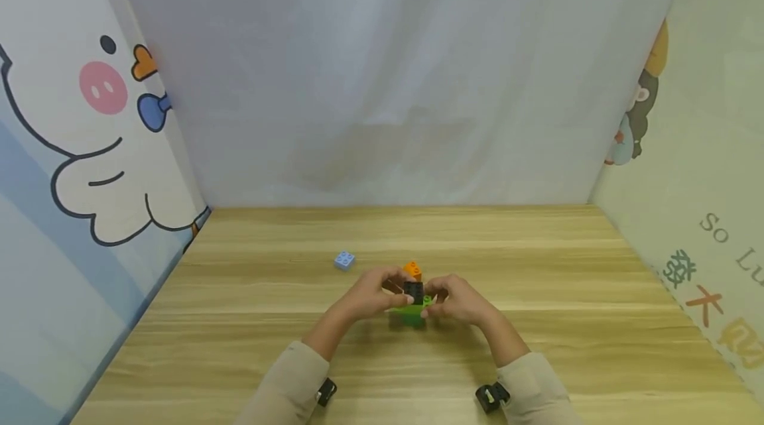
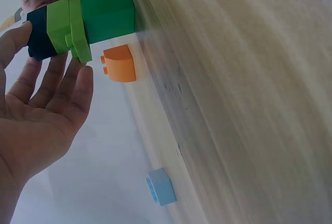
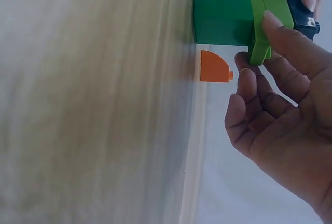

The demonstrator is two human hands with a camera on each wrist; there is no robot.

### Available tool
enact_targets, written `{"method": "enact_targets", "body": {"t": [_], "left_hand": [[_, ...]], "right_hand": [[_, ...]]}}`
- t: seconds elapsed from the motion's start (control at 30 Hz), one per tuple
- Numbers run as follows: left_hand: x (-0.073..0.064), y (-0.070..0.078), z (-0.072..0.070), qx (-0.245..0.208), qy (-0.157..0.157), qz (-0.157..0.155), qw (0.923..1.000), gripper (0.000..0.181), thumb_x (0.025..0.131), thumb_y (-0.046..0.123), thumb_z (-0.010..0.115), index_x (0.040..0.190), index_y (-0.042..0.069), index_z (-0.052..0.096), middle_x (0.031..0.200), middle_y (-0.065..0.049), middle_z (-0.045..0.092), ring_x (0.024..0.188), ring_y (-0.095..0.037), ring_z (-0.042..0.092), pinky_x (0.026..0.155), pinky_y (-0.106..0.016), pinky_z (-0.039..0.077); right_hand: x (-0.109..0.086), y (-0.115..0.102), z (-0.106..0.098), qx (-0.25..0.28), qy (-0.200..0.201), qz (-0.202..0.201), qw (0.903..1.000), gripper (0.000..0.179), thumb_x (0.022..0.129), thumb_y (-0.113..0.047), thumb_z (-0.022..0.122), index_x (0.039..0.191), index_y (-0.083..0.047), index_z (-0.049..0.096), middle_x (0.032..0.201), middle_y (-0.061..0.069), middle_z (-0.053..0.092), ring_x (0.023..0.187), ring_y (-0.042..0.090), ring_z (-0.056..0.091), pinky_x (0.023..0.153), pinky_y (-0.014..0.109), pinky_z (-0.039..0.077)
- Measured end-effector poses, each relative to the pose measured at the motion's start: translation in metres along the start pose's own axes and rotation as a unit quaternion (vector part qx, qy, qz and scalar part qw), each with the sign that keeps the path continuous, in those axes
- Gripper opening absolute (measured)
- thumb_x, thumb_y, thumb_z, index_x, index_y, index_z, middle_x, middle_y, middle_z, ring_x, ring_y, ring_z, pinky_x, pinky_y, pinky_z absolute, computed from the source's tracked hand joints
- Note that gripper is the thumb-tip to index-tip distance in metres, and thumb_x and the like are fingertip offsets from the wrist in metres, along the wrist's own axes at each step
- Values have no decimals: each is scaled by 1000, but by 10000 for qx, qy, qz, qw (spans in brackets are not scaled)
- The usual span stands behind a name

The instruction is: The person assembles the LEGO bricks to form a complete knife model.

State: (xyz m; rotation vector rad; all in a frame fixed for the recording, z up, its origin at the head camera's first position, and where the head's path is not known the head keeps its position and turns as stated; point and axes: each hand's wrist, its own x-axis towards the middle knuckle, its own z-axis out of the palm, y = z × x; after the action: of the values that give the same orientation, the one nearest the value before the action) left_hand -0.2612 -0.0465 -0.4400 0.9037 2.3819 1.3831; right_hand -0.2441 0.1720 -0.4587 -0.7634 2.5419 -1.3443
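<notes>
A small stack of toy building bricks stands upright on the table, with a dark green brick (image 2: 109, 14) at its base. Over that sits a light green piece (image 3: 258, 22) with a wide flat rim. The black brick (image 1: 413, 291) tops the stack, studs up. My left hand (image 1: 376, 294) pinches the black brick between thumb and fingers. From the other side, my right hand (image 1: 458, 300) grips the light green piece, its thumb against the side. Just behind the stack is an orange curved brick (image 3: 214, 67), untouched.
A light blue brick (image 1: 344, 260) lies on the wooden table (image 1: 268, 345), farther back and left of the stack. Behind the table hangs a pale grey curtain (image 1: 382, 80). Printed panels stand at the left and right sides.
</notes>
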Motion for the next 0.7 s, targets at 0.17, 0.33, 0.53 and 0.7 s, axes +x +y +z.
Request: {"method": "enact_targets", "body": {"t": [0.17, 0.33, 0.53, 0.7], "left_hand": [[-1, -2, 0, -42, -41, -28, 10000, 26, 83, 14, 69, 108, 7, 63, 98, -3, 62, 91, -23, 59, 76, -37, 49], [-3, -3, 1, -240, -54, 32, 9997, 28, 84, 12, 69, 111, 6, 63, 100, -6, 62, 93, -28, 58, 79, -42, 48], [-2, -4, 2, -247, 10, 50, 9997, 28, 84, 15, 69, 111, 8, 63, 101, -4, 62, 93, -23, 59, 78, -39, 48], [-2, -5, 0, -195, 139, 59, 9997, 35, 84, 21, 70, 116, 7, 62, 112, -8, 61, 98, -26, 58, 79, -39, 49]], "right_hand": [[0, 0, 1, 28, -40, -26, 10000, 27, 75, -9, 77, 99, -2, 68, 88, 2, 64, 72, 18, 58, 63, 31, 49], [-1, -1, 1, 26, -88, 49, 9999, 26, 76, -9, 76, 99, -3, 67, 89, 2, 64, 73, 18, 57, 63, 32, 48], [-2, -3, -1, -17, -108, 32, 9999, 26, 77, -9, 75, 101, -3, 67, 90, 2, 65, 73, 18, 58, 63, 32, 49], [-1, -2, -3, -128, -77, -62, 9999, 27, 77, -11, 75, 101, -3, 67, 91, 1, 65, 74, 18, 58, 64, 31, 49]]}}
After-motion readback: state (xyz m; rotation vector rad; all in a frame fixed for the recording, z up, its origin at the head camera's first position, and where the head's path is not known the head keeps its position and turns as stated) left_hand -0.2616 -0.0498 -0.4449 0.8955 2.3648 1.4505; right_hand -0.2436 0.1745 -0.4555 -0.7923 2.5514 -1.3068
